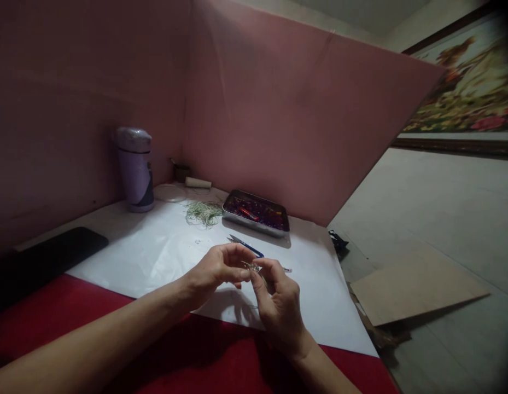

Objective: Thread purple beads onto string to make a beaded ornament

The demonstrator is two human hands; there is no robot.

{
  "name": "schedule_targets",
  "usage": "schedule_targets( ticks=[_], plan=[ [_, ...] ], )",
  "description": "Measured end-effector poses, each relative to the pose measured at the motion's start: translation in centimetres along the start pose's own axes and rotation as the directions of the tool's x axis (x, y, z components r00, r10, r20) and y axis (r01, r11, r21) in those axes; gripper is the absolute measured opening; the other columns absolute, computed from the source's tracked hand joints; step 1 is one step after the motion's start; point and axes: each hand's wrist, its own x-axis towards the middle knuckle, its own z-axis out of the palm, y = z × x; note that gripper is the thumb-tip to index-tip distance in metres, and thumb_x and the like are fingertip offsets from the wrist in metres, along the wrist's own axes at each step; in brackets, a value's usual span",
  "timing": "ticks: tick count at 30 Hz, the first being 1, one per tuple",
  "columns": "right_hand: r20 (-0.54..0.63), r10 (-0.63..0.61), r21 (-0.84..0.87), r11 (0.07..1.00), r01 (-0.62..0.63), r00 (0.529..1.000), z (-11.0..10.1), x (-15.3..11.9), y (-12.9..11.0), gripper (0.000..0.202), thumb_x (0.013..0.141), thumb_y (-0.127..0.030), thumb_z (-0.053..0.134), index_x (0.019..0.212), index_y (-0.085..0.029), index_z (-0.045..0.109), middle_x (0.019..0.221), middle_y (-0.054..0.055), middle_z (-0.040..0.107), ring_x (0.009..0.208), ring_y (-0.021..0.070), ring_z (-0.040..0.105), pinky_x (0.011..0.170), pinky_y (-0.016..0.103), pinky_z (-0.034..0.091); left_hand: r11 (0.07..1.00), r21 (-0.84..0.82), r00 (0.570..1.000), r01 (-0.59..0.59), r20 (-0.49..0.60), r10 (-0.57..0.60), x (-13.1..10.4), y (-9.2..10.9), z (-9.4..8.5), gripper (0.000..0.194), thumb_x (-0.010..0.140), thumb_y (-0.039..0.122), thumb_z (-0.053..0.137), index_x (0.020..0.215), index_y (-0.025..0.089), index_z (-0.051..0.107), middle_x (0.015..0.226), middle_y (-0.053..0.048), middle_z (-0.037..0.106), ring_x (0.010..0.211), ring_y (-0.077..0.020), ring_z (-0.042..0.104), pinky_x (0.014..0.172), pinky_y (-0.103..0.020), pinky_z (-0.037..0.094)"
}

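Hands half-curled; both pinch a small wiry cluster.

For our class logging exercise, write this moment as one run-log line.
left hand: at small wiry piece | right hand: pinching it | beyond: blue-handled scissors, tray, tangled strands

The small piece looks silvery, the string pale green, the scissors blue-handled, the paper white, the cloth red.

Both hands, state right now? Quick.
Left hand: curled beside a small piece; can't tell if it grips it.
Right hand: closed, pinching that small piece.
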Motion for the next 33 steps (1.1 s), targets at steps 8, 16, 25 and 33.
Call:
schedule_targets(
  ticks=[8, 16, 25, 33],
  plan=[
    [0.018, 0.133, 0.271, 0.953, -0.133, 0.991, 0.2, 0.0, 0.2, 0.012, 0.088, -0.025, 0.051, 0.097, -0.018, 0.051, 0.078, 0.001, 0.061, 0.065, 0.0124, 0.056, 0.058, 0.023, 0.046, 0.998, -0.009, 0.998, -0.066, -0.02, 0.066, -0.1, 0.3, 0.1, 0.024, 0.062, 0.018, 0.074, 0.084, 0.013, 0.064, 0.079, -0.003, 0.063, 0.067, -0.0119, 0.054, 0.06, -0.024, 0.042],
    [0.014, 0.126, 0.202, 0.971, -0.127, 0.992, 0.4, -0.2, 0.8, 0.012, 0.087, -0.024, 0.051, 0.098, -0.017, 0.05, 0.075, 0.001, 0.059, 0.065, 0.0132, 0.055, 0.057, 0.024, 0.044, 0.983, 0.178, 0.996, -0.055, -0.056, 0.065, -0.3, 0.7, 0.5, 0.027, 0.069, 0.037, 0.07, 0.072, 0.012, 0.061, 0.065, -0.001, 0.058, 0.054, -0.0088, 0.048, 0.054, -0.023, 0.04],
    [-0.008, 0.169, 0.241, 0.957, -0.162, 0.986, 0.3, 0.2, 0.1, 0.012, 0.086, -0.027, 0.052, 0.094, -0.018, 0.051, 0.069, -0.002, 0.054, 0.061, 0.0121, 0.052, 0.056, 0.023, 0.044, 0.97, 0.229, 0.993, -0.075, -0.077, 0.095, -0.3, 0.8, 1.0, 0.018, 0.075, 0.029, 0.062, 0.069, 0.014, 0.056, 0.06, 0.002, 0.053, 0.054, -0.0086, 0.045, 0.055, -0.023, 0.039],
    [-0.009, 0.198, 0.292, 0.938, -0.187, 0.98, 0.4, 0.1, 0.3, 0.012, 0.087, -0.028, 0.052, 0.094, -0.019, 0.05, 0.068, -0.002, 0.053, 0.061, 0.0121, 0.05, 0.056, 0.023, 0.044, 0.981, 0.177, 0.995, -0.083, -0.036, 0.09, -0.1, 0.4, 0.4, 0.021, 0.069, 0.029, 0.069, 0.08, 0.013, 0.061, 0.073, -0.002, 0.059, 0.066, -0.0126, 0.053, 0.059, -0.025, 0.04]
  ],
)
